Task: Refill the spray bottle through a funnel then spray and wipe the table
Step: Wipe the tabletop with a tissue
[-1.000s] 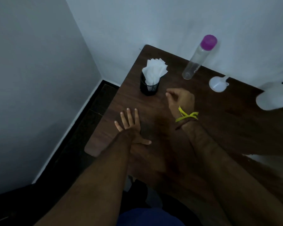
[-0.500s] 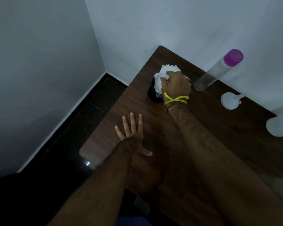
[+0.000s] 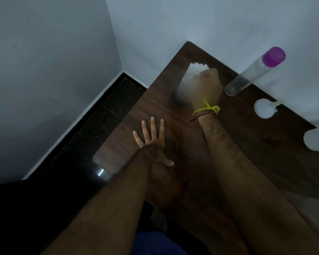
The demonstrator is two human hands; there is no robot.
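My right hand (image 3: pixel 207 85), with a yellow band at the wrist, is closed on the white tissues (image 3: pixel 195 69) that stick out of a black mesh holder (image 3: pixel 179 99) near the table's far corner; this area is blurred. My left hand (image 3: pixel 151 138) lies flat on the dark wooden table (image 3: pixel 247 153), fingers spread, holding nothing. A clear bottle with a purple cap (image 3: pixel 254 72) stands at the wall. A white funnel (image 3: pixel 264 109) lies beside it. At the right edge a white spray bottle (image 3: pixel 318 138) is only partly in view.
White walls meet at a corner on the left and run close behind the table. A dark floor lies below the table's left edge. A metal table leg (image 3: pixel 101 172) shows under the near left corner.
My right hand has reached from the middle of the table to the tissue holder and closed on the tissues. My left hand has stayed flat on the table.
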